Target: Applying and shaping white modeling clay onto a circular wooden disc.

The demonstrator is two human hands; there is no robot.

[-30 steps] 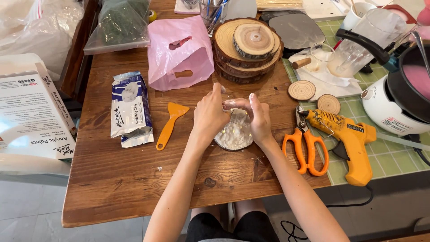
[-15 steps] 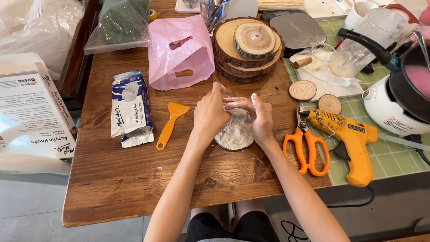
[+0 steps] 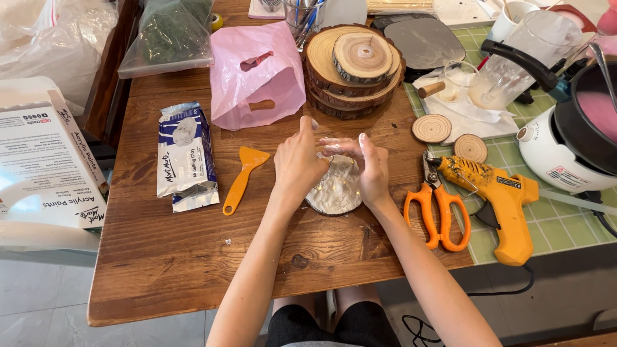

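1. A wooden worktop [image 3: 160, 270] seen from above, crowded with craft supplies.
2. At its middle lies a white clay disc [image 3: 335, 189].
3. The left hand [image 3: 297, 162] and right hand [image 3: 371, 166] cup the disc's sides, fingers curled against it.
4. An orange scraper [image 3: 241, 177] lies left; orange scissors [image 3: 437, 209] and a yellow glue gun [image 3: 495, 193] lie right.

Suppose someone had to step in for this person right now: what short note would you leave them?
Left hand: cupped on the left side of the white clay, fingers dusted white.
Right hand: cupped on the right side, fingers curled over the top.
Clay sits on a round wood slice near the table's front edge.
Nearby: orange scraper and clay packet to the left, scissors and glue gun to the right.
Done: clay is out and heaped on the slice.
Left: shaping looks unfinished; the lump is rough.
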